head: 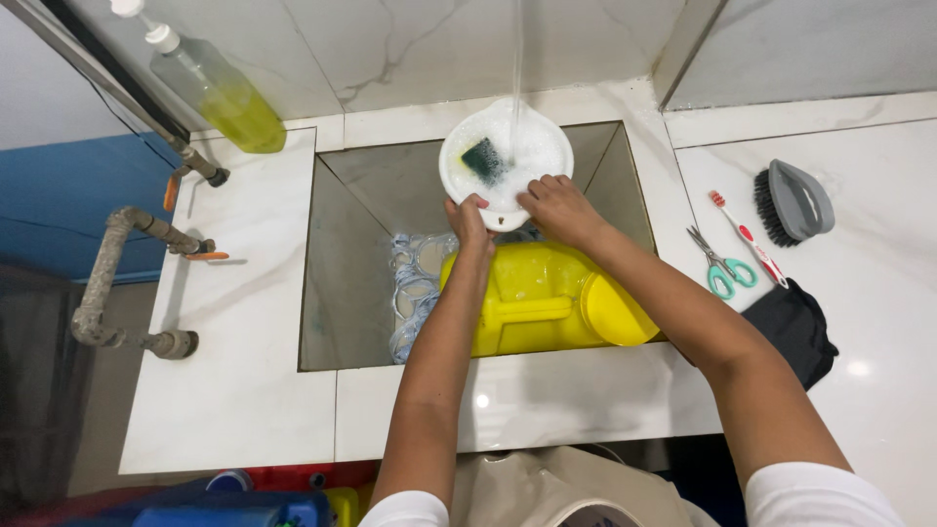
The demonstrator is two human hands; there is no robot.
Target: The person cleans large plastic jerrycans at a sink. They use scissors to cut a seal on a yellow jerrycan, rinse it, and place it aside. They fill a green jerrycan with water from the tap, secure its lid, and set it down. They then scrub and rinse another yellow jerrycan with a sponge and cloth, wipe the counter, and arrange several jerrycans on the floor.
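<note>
While a thin stream of water (516,49) falls from above, a round white bowl (532,146) is held over the far end of the sunken marble sink (346,283). Its inside is coated in white foam, and a dark green sponge (482,160) lies in the suds left of the bowl's centre. The left hand (470,222) has its grip closed on the near rim of the bowl; the right hand (558,207) clasps the same rim just beside it, fingers curled over the edge. Directly below the bowl, inside the sink, a yellow plastic jug (547,298) lies on its side, with clear glassware (412,283) just left of it. On the desk right of the sink lie scissors (720,265), a toothbrush (747,237), a grey scrubbing brush (793,203) and a black cloth (795,327). A soap dispenser of yellow liquid (220,93) stands at the sink's far left corner.
</note>
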